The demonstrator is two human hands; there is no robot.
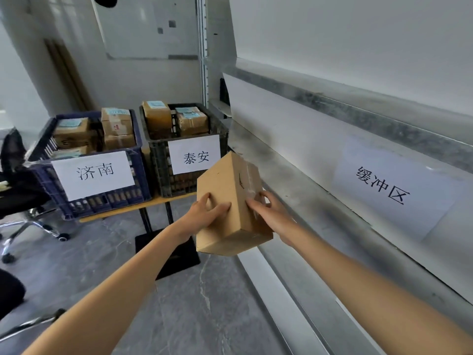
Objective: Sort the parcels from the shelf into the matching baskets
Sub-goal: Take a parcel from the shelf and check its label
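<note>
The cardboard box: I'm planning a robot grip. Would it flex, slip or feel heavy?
Probably stiff: the cardboard box keeps flat faces and sharp edges under the left hand and right hand. Likely not heavy, since it is held tilted in mid-air. The glossy tape may be slippery.

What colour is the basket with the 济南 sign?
The basket is dark blue, seen in the head view.
</note>
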